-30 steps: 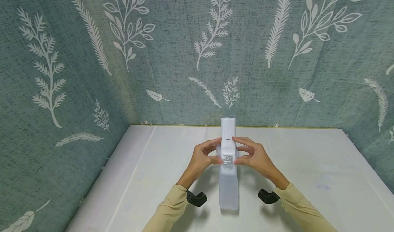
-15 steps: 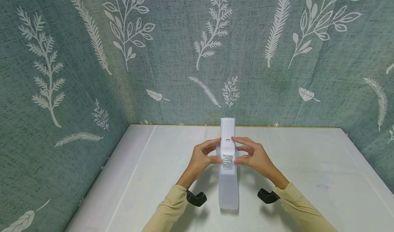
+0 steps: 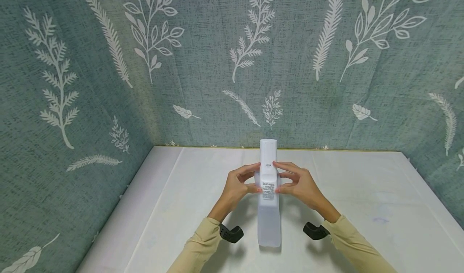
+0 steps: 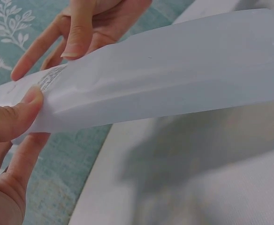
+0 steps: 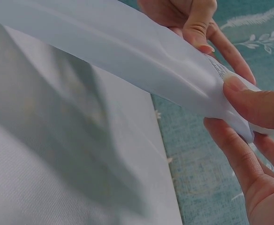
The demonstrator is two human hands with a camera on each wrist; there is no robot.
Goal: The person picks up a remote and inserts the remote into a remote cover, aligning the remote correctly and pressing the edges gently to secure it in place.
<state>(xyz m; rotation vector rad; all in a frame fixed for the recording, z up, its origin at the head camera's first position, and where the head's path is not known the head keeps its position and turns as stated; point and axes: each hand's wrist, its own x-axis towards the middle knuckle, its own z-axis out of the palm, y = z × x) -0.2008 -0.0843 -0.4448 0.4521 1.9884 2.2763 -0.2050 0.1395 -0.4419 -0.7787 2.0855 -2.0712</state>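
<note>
A long white plastic device (image 3: 268,176) lies lengthwise in the middle of the head view, its kind unclear. Printed small text and a little dark slot mark its upper face; the near part (image 3: 269,226) looks smooth and slightly translucent. From the left side, my left hand (image 3: 235,187) holds it between thumb and fingers. My right hand (image 3: 301,187) pinches the opposite side in the same manner. In the left wrist view, the left thumb (image 4: 22,115) presses beside the printed label (image 4: 51,77). The right thumb (image 5: 249,101) does likewise in the right wrist view. Some fingertips are hidden beneath the device.
Below the device is a white table (image 3: 174,208), with shadows of the hands and device on it. Green leaf-patterned cloth (image 3: 203,63) rises behind and at both sides. A black wrist piece (image 3: 232,234) sits at each yellowish sleeve cuff.
</note>
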